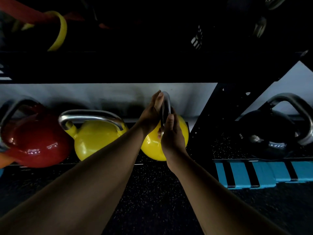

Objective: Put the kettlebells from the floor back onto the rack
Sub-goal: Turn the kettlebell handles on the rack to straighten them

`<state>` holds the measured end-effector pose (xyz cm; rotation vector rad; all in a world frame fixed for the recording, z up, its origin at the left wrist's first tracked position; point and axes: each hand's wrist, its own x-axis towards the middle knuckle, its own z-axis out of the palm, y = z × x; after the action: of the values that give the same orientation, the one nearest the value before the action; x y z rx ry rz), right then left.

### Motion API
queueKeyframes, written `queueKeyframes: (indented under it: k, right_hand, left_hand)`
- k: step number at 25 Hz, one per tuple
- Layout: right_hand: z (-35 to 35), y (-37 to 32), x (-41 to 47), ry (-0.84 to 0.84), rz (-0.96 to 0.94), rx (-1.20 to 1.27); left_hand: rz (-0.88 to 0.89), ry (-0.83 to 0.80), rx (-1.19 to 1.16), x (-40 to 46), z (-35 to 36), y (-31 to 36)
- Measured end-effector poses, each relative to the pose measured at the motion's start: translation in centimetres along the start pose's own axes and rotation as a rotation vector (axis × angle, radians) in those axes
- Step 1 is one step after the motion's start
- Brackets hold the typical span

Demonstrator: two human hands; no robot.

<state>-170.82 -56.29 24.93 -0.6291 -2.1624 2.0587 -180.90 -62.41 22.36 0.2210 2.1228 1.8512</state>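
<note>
- Two bare forearms reaching forward from the bottom edge, meeting at the steel handle (165,107) of a yellow kettlebell (182,133).
- Left hand (150,112) pressed flat against the handle's left side, fingers (156,97) stretched straight up along the steel — not curled round it.
- Right hand (171,133) on the handle's right side and lower, thumb upward against the steel; whether its fingers close fully round the handle cannot be told.
- Handle seen edge-on, standing upright between the two palms.
- Yellow kettlebell resting on the lowest shelf (147,160) of the black rack (208,107), near the shelf's right end, just left of the slanted rack post.
- Second yellow kettlebell (94,139) just beside it on the left, handle turned broadside.
- Red kettlebell (37,141) further left on the same shelf, close against the second yellow one.
- Black kettlebell (269,133) to the right of the rack post, well apart from the hands, tilted, steel handle leaning right — standing by a blue and black striped step (245,173).
- Dark speckled floor (152,192) under the arms.
- Upper shelf in deep shadow; a yellow band (61,31) and a red band (22,12) hanging at top left.
</note>
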Motion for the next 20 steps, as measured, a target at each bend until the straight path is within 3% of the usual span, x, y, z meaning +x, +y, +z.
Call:
queueKeyframes:
  k: [13, 17, 20]
  right_hand:
    - [-1.3, -0.6, -0.4, -0.061, -0.032, -0.058]
    - [-1.8, -1.0, 0.0, -0.105, -0.017, -0.145]
    - [-2.7, -1.7, 1.1, -0.144, -0.115, -0.534]
  left_hand:
    - [-0.042, 0.031, -0.078, 0.4, 0.2, -0.5]
    - [-0.068, 0.025, 0.125, 0.1, -0.1, 0.6]
    - [-0.011, 0.005, 0.365, -0.4, -1.3, 2.2]
